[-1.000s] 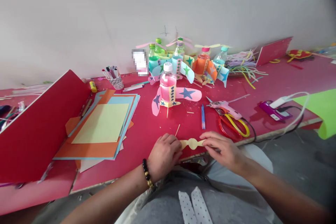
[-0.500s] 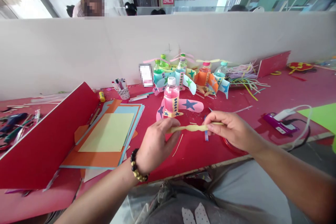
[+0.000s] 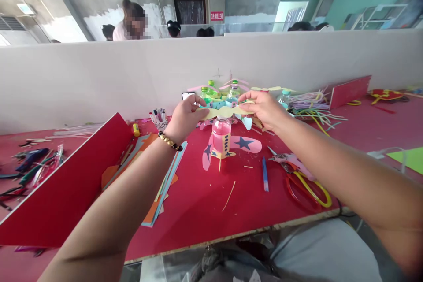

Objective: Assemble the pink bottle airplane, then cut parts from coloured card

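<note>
A clear bottle (image 3: 221,131) with pink liquid inside is stood upright on the red table (image 3: 198,224). Pink paper wings (image 3: 245,143) with dark blue stars are seen at its sides, and a pale yellow paper band (image 3: 226,142) with blue dots is seen on its front. Its top is hidden by a yellow paper strip (image 3: 226,112).

From this bottle, a patterned cup (image 3: 161,125) is found at ten o'clock, and it is packed with pens (image 3: 158,115). At twelve o'clock, behind, more bottles (image 3: 234,90) are stood close together. What is in them is mostly covered by paper and hands.

The yellow paper strip is held up by both hands, with its round middle right over the pink bottle's top. Whether the two touch cannot be told. At ten o'clock, one end is pinched between the thumb and fingers of the left hand (image 3: 187,119). At two o'clock, the other end is pinched the same way by the right hand (image 3: 262,108).

A blue pen (image 3: 265,175) and scissors (image 3: 306,185) are laid at four o'clock.
</note>
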`<state>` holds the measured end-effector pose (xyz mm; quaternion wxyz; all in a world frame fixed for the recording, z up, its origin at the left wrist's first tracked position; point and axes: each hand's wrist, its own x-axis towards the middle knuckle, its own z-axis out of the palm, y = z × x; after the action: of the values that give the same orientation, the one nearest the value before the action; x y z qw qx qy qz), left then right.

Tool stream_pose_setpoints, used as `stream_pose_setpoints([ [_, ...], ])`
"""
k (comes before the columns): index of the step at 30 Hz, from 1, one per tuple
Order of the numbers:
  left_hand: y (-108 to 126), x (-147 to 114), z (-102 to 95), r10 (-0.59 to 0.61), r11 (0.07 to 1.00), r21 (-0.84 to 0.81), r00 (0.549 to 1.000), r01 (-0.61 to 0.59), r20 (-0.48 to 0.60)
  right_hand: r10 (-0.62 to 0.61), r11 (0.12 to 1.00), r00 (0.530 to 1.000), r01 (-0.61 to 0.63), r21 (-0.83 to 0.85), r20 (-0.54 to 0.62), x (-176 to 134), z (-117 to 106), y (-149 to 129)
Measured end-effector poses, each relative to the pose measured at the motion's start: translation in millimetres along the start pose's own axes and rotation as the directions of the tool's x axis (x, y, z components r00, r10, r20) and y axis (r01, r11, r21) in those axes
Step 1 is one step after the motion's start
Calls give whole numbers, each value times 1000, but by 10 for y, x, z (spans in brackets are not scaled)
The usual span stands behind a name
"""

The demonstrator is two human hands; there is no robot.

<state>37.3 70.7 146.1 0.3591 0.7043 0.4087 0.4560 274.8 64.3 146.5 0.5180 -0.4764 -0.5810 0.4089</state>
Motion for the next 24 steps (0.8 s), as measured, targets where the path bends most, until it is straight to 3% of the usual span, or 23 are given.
stream_pose_setpoints([
  [10, -137, 239, -23, -99, 994, -38, 995, 100, 28, 4, 1000, 1000, -4, -22, -15, 358, 34, 185],
  [24, -174, 242, -6, -123, 992, 26, 989, 122, 75, 36, 995, 999, -37, -96, -9, 337, 63, 222],
])
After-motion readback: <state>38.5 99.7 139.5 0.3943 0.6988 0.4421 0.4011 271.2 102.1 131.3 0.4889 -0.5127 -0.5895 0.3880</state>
